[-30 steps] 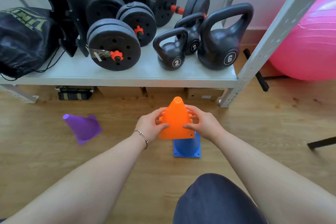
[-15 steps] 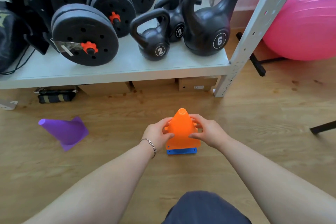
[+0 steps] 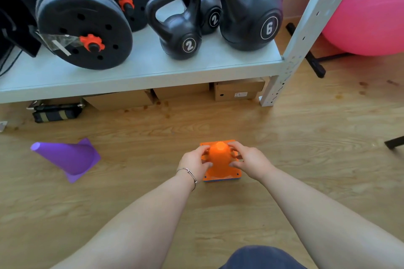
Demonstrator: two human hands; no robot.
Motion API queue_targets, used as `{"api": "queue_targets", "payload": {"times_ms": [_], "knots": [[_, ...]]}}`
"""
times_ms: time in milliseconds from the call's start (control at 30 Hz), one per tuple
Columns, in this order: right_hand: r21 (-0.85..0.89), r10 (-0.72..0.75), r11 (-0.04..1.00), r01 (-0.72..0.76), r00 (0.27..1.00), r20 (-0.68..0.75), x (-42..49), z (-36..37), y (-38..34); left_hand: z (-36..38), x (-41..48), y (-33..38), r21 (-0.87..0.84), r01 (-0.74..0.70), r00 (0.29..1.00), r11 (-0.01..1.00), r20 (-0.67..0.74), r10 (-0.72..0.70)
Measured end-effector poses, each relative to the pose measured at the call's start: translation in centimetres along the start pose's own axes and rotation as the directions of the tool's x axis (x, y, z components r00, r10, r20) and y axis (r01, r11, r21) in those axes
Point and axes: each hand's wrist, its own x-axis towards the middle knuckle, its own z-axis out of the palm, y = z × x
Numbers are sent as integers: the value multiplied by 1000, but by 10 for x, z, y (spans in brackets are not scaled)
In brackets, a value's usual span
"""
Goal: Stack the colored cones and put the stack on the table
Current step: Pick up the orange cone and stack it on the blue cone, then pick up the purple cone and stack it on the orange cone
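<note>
Fingers [image 3: 204,150] of both hands clamp the orange cone [image 3: 219,159], nested over what seems a blue cone [image 3: 220,180] on the floor. Light, stiff plastic; grip the flanks. Purple cone [image 3: 67,157] lies toppled, well left.

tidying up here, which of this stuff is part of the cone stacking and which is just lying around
Part of the job:
- orange cone, held by left hand and right hand
- blue cone under it, only an edge showing
- purple cone, on its side on the floor

Just lying about:
- kettlebells
- weight plates
- pink ball
- boxes under the shelf
</note>
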Motion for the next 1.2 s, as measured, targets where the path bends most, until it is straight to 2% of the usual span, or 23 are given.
{"api": "queue_targets", "payload": {"times_ms": [400, 600, 733, 800, 900, 1067, 1200], "knots": [[25, 43, 999, -42, 999, -18, 1, 10, 7, 4, 7, -7, 45, -12, 1000, 999, 2, 12], [-227, 25, 973, -30, 999, -24, -3, -2, 0, 1, 3, 6, 186, -43, 999, 982, 41, 36], [-392, -37, 920, -26, 988, -153, -20, -16, -12, -13, -5, 19, 384, -81, 996, 920, 51, 67], [-452, -86, 892, -26, 971, -225, -26, -24, -19, -23, -7, 25, 488, -89, 996, 868, 20, 91], [-496, -131, 868, -36, 946, -298, -32, -38, -30, -40, -12, 34, 597, -28, 990, 802, -93, 104], [-520, -164, 849, -94, 888, -430, -29, -59, -59, -65, -26, 37, 608, 114, 953, 786, -291, 87], [-511, -209, 855, -90, 842, -498, -19, -63, -99, -94, -34, 28, 619, 196, 923, 760, -378, 69]]}}
